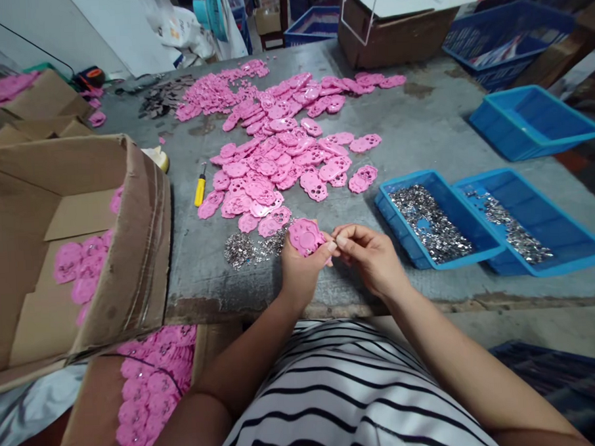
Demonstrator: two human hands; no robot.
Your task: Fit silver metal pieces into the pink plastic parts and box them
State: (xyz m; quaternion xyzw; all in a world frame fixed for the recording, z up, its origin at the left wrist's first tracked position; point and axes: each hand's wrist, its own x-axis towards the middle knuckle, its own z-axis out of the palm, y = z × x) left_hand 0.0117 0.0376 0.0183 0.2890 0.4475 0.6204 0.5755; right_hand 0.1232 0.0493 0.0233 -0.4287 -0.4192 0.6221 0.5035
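Note:
My left hand (300, 275) is closed around a pink plastic piece (305, 236) with a scalloped outline, held just above the table near its front edge. The fingertips of my right hand (370, 256) pinch together at the right side of that piece. Whatever lies between them is too small to make out. Just beyond my left hand, small shiny metal parts (239, 250) lie in a loose pile. A large heap of similar pink pieces (284, 151) spreads over the table farther back.
Two blue trays (496, 250) of metal parts stand at the right, with another blue tray (535, 150) behind. A cardboard box (150, 236) with pink pieces is at the left, near a yellow-handled screwdriver (200, 190). Below it sits another box of pink pieces (147, 394).

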